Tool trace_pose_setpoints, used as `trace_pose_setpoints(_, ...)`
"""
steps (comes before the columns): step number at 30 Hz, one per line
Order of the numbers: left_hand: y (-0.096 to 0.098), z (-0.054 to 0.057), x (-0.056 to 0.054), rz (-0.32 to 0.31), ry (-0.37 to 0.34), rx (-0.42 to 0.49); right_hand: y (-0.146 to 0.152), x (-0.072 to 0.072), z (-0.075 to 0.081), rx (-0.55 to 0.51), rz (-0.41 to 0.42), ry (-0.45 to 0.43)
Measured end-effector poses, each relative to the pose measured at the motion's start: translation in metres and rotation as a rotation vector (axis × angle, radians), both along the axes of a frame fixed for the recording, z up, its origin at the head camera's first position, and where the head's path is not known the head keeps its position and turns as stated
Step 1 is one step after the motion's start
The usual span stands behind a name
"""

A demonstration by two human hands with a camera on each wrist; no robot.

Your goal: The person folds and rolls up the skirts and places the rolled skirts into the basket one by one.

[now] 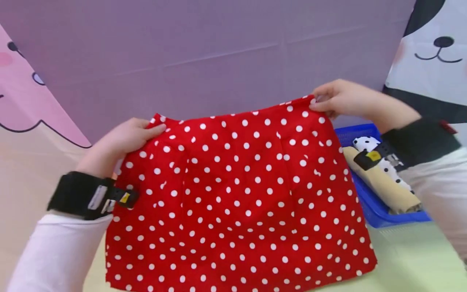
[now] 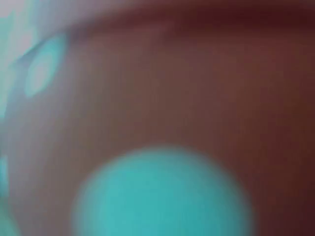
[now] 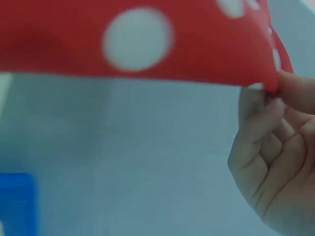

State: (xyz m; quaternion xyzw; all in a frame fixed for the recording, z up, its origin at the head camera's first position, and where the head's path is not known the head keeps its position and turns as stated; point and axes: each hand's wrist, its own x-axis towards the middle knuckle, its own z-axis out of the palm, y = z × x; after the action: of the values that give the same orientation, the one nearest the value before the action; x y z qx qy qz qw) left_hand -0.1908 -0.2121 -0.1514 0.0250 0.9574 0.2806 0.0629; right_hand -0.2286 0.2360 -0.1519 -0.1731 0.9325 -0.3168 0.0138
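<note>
Spread out in the head view is a red skirt [image 1: 237, 190] with white polka dots, its waist edge up and its wider hem toward the front. My left hand [image 1: 127, 136] pinches the upper left corner, thumb over the front of the fabric. At the upper right corner, my right hand [image 1: 344, 99] holds the waist edge between thumb and fingers. The right wrist view shows that corner of the skirt [image 3: 206, 44] caught at the fingertips of the right hand [image 3: 280, 157]. Blurred fabric [image 2: 197, 98] fills the left wrist view and hides the left hand there.
A blue plastic basket [image 1: 383, 221] stands at the right, partly behind my right forearm. In it lie a rolled beige cloth [image 1: 383, 182] and a white cloth with black spots [image 1: 365, 142]. Behind rises a greyish-purple backdrop [image 1: 219, 52]; the pale green tabletop [image 1: 412, 259] shows below.
</note>
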Motion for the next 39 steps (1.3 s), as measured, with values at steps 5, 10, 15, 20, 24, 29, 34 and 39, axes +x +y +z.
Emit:
trace_pose_setpoints(5, 0.009, -0.058, -0.034, -0.012, -0.084, 0.016, -0.014, -0.025, -0.052, 0.101, -0.016, -0.067)
trace_pose_setpoints(10, 0.012, -0.103, -0.051, 0.008, -0.028, 0.023, -0.021, -0.035, -0.093, 0.157, -0.042, -0.003)
trace_pose_setpoints(15, 0.026, -0.136, -0.057, 0.132, 0.209, -0.041, -0.026, -0.039, -0.122, 0.158, -0.146, 0.055)
trace_pose_setpoints(20, 0.037, -0.158, -0.059, 0.209, 0.285, -0.106, -0.031, -0.042, -0.151, -0.058, -0.215, -0.060)
trace_pose_setpoints(24, 0.041, -0.171, -0.064, 0.198, 0.255, -0.027, -0.030, -0.044, -0.171, -0.230, -0.195, -0.112)
trace_pose_setpoints(29, 0.045, -0.198, -0.072, 0.190, 0.247, 0.086, -0.021, -0.052, -0.206, -0.244, -0.134, -0.174)
trace_pose_setpoints(34, 0.056, -0.227, -0.078, 0.144, 0.200, 0.102, -0.024, -0.054, -0.235, -0.230, -0.079, -0.287)
trace_pose_setpoints(39, 0.068, -0.244, -0.081, 0.101, -0.007, 0.068, -0.034, -0.060, -0.255, -0.150, -0.056, -0.325)
